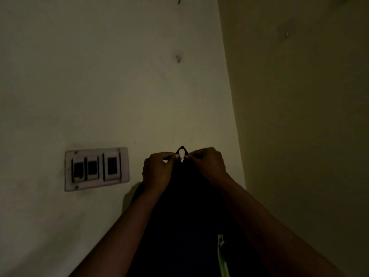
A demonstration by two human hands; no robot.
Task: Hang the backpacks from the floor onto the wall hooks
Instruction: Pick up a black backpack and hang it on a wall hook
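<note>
In the head view, the left hand (157,170) and right hand (207,164) pinch the small top loop (181,149) of a black fabric backpack (185,216) held against the wall; the small dark wall hook (178,59) sits well above, straight up.

Bare forearms and hands (185,168) (no sleeves visible).

Dark backpack (185,216) held upright against the wall, between both forearms, with a green strip low on its right side. Small top loop (181,150) pinched just above the hands. Small hook (178,59) well above them.
</note>
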